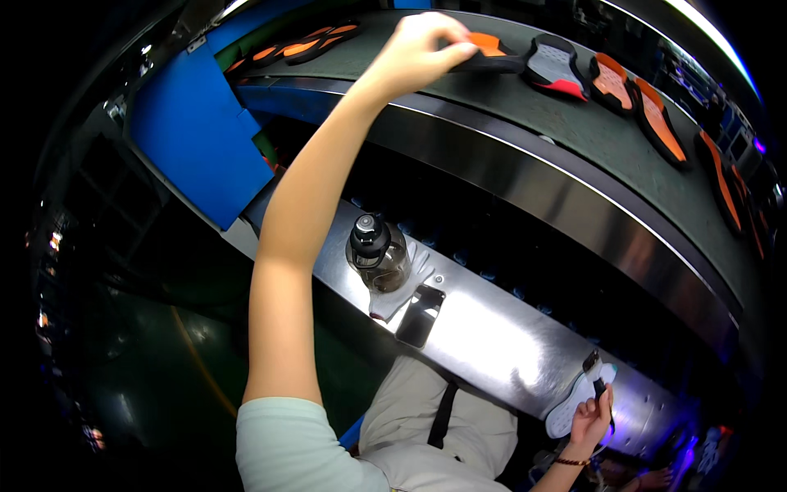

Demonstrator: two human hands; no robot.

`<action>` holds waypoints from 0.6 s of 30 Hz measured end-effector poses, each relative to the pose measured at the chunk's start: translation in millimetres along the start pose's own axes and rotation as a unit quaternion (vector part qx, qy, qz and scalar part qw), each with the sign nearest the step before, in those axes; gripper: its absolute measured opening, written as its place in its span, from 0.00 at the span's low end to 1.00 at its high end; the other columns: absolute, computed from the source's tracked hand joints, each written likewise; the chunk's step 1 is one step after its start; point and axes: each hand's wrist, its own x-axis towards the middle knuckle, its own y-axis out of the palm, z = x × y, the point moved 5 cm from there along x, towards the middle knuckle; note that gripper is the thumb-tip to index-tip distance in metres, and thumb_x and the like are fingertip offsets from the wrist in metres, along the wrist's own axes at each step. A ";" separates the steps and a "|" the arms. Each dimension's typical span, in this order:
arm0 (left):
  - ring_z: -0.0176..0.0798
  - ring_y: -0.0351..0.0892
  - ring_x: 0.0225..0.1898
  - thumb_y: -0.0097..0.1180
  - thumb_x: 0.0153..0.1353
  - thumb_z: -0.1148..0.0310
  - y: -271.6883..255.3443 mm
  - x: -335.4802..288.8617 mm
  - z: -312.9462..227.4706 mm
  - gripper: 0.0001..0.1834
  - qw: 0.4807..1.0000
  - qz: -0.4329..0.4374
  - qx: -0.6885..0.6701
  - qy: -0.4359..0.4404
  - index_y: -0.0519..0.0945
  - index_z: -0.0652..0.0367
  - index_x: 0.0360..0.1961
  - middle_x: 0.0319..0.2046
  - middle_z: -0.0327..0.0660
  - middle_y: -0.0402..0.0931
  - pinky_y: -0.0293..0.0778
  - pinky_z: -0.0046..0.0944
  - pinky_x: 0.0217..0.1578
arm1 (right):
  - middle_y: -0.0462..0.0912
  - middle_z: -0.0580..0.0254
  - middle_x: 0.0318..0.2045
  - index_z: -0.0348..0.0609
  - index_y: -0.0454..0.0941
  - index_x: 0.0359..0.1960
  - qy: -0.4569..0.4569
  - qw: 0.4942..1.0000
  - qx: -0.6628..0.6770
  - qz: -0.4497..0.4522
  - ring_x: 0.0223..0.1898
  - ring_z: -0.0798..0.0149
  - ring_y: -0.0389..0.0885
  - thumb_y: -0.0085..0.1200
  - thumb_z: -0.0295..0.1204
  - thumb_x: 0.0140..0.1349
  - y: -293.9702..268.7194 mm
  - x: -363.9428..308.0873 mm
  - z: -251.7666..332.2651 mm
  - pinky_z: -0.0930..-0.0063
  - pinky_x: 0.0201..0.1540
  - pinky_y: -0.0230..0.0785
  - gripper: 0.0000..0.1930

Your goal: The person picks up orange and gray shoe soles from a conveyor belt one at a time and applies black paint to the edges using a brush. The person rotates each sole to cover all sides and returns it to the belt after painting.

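Stretched far out over the conveyor belt (525, 111), my left hand (426, 53) pinches the edge of a black shoe sole with an orange inside (490, 46). The fingers cover that sole's left end. Down at the lower right, my right hand (592, 420) grips a small brush (597, 373) by its black handle, with the dark head pointing up and away. Just beside and partly beneath the brush, a white shoe sole (561, 420) lies on the metal ledge (484, 348).
A grey sole with a red end (557, 67) and several orange-and-black soles (662, 123) lie along the belt. On the ledge stand a dark bottle (381, 258), a pale glove (392, 302) and a phone (421, 316). A blue metal panel (193, 131) rises at left.
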 end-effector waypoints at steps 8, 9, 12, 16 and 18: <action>0.42 0.73 0.41 0.50 0.49 0.78 34.6 -163.4 -64.9 0.27 0.616 0.038 -0.660 -0.428 0.61 0.59 0.53 0.44 0.47 0.70 0.72 0.43 0.37 | 0.72 0.57 0.45 0.40 0.69 0.47 -0.032 0.989 -0.050 0.137 0.32 0.71 0.74 0.46 0.22 0.58 63.0 -7.1 -4.5 0.82 0.34 0.69 0.14; 0.46 0.72 0.44 0.49 0.50 0.79 48.0 -178.1 -82.0 0.28 0.594 0.002 -0.662 -0.458 0.60 0.61 0.55 0.47 0.48 0.68 0.69 0.48 0.45 | 0.71 0.57 0.46 0.40 0.69 0.47 -0.035 0.986 -0.046 0.157 0.33 0.71 0.74 0.46 0.21 0.57 62.9 -5.5 -4.1 0.82 0.34 0.69 0.15; 0.38 0.68 0.47 0.57 0.47 0.80 122.5 -209.2 -131.8 0.28 0.764 0.055 -0.460 -0.450 0.64 0.59 0.51 0.44 0.39 0.68 0.67 0.40 0.47 | 0.70 0.55 0.47 0.41 0.69 0.46 -0.003 0.988 0.065 0.138 0.33 0.70 0.72 0.45 0.19 0.56 74.9 -7.1 -10.9 0.82 0.33 0.69 0.15; 0.36 0.66 0.46 0.51 0.51 0.76 254.7 -268.2 -110.6 0.24 0.675 -0.129 -0.509 -0.519 0.60 0.52 0.50 0.47 0.39 0.63 0.62 0.38 0.49 | 0.73 0.60 0.41 0.42 0.71 0.46 -0.074 0.929 0.240 0.273 0.33 0.69 0.69 0.44 0.22 0.59 95.6 -21.0 18.7 0.81 0.33 0.67 0.13; 0.39 0.57 0.54 0.50 0.51 0.70 289.5 -275.9 -122.6 0.28 0.659 -0.114 -0.487 -0.562 0.58 0.52 0.54 0.54 0.43 0.56 0.58 0.42 0.52 | 0.72 0.57 0.44 0.43 0.71 0.45 -0.105 0.936 0.216 0.257 0.33 0.68 0.71 0.44 0.21 0.58 71.0 -28.0 32.3 0.80 0.33 0.68 0.13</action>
